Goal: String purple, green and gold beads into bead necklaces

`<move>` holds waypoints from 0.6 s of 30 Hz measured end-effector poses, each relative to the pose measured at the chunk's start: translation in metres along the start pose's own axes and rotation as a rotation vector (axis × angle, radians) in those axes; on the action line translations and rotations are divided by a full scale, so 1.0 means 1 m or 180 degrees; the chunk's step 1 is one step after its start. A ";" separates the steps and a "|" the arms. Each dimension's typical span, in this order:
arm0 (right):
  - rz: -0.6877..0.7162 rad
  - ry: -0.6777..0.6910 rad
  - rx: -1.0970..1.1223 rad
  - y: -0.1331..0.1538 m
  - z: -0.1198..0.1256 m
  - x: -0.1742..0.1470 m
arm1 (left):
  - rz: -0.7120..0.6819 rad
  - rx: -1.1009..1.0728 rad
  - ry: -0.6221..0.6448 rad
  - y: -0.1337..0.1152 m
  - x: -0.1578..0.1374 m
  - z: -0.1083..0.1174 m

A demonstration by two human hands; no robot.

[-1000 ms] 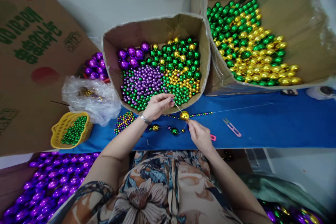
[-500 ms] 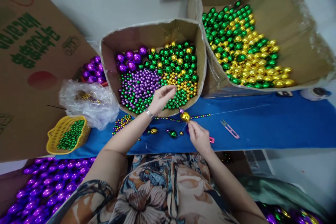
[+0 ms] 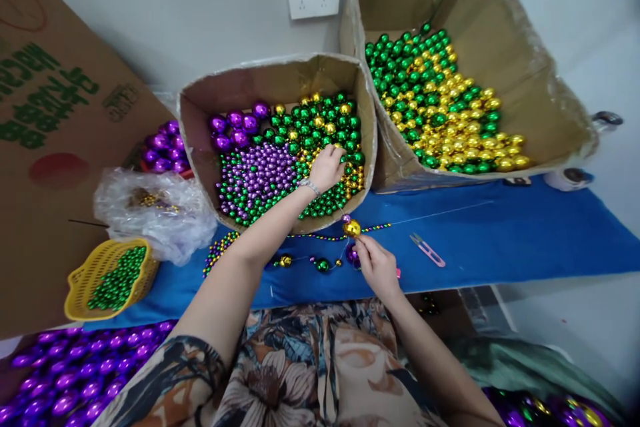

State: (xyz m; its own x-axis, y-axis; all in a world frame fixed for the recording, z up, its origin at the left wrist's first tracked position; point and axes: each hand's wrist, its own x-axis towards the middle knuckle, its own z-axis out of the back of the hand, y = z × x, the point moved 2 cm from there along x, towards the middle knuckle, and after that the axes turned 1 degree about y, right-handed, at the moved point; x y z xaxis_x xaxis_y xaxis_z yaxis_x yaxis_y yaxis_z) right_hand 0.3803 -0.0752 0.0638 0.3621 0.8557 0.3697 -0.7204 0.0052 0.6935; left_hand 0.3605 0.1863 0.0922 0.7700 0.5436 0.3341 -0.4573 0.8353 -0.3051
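Observation:
My left hand point(image 3: 327, 168), a silver watch or bracelet at its wrist, is down among the small gold beads point(image 3: 354, 177) in the nearer cardboard box point(image 3: 273, 67). Its fingers are curled together, and whatever is between the tips is hidden. Over the blue cloth, my right hand point(image 3: 379, 265) pinches a large gold bead point(image 3: 352, 228) on a thin string. A small purple bead point(image 3: 345, 218) sits just above it. From there the strand runs down past a big purple bead point(image 3: 353, 255) and left to a green bead point(image 3: 323, 265) and a smaller gold bead point(image 3: 285, 261).
A larger box point(image 3: 525, 47) of green and gold beads stands back right. Pink thread snips point(image 3: 428, 250) lie on the blue cloth point(image 3: 525, 233). A yellow basket point(image 3: 75, 293) of green beads and a plastic bag point(image 3: 195, 220) are at left. A string of tiny beads point(image 3: 320, 237) crosses the cloth.
My left hand has moved from above the box's front edge, up and right, down into the gold beads. My right hand still grips the large gold bead. The view has shifted slightly.

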 end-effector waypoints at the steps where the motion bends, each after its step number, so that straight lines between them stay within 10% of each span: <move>1: 0.0024 -0.0010 0.0003 0.000 0.000 0.001 | -0.0043 -0.0054 0.0036 0.003 -0.003 0.001; 7: 0.0016 -0.0173 -0.0180 0.002 0.003 0.004 | -0.0056 -0.0557 0.0223 0.003 -0.009 0.005; 18: 0.0107 -0.0052 -0.0401 -0.001 0.008 -0.004 | 0.0805 -0.4257 0.0398 -0.001 -0.112 0.062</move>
State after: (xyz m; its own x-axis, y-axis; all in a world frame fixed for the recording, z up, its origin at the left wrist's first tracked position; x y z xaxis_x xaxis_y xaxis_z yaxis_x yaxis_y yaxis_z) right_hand 0.3843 -0.0827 0.0668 0.3452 0.8480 0.4022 -0.8005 0.0423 0.5978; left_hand 0.2470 0.1300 0.1106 0.7978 0.5975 0.0807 0.1301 -0.0400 -0.9907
